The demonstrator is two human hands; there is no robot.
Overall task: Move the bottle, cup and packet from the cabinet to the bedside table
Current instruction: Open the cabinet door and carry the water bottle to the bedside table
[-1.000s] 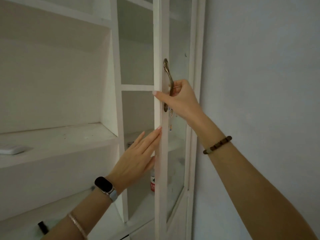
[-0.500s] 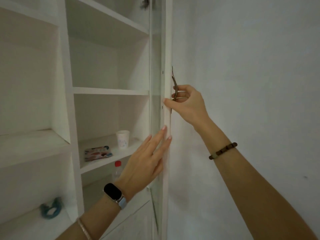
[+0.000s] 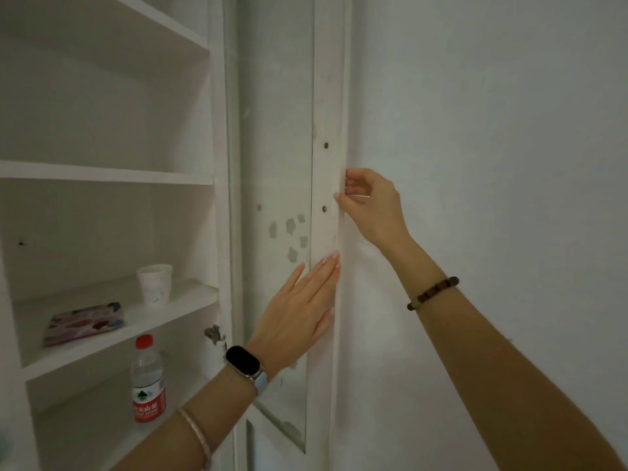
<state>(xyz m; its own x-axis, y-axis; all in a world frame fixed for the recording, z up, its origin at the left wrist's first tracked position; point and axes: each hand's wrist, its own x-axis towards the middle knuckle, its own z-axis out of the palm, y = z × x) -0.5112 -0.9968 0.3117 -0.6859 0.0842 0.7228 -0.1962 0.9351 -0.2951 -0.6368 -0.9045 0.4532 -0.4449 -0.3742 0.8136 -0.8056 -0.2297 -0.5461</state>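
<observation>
A: What has changed since half a second ago?
B: The door point(image 3: 324, 198) of the cabinet point(image 3: 217, 96) has swung further, to lie nearly flat against the wall point(image 3: 492, 130); its inner face shows now, and the handle is out of sight behind it. More of the shelves is in view.
A: And the hands?
B: The left hand point(image 3: 299, 314) still lies flat on the door's frame, fingers straight and together, holding nothing. The right hand point(image 3: 370, 205) stays curled round the door's edge, thumb in front, fingers behind.
A: The things to move?
B: All in the cabinet. The bottle point(image 3: 148, 382), clear with a red cap and red label, stands upright on the lower shelf. On the shelf above, the packet point(image 3: 85, 321), flat and many-coloured, lies to the left, and the white cup point(image 3: 155, 283) stands upright to its right, apart from it.
A: Anything on the wrists?
B: A dark watch point(image 3: 245, 366) on the left, a bead bracelet point(image 3: 433, 293) on the right.
</observation>
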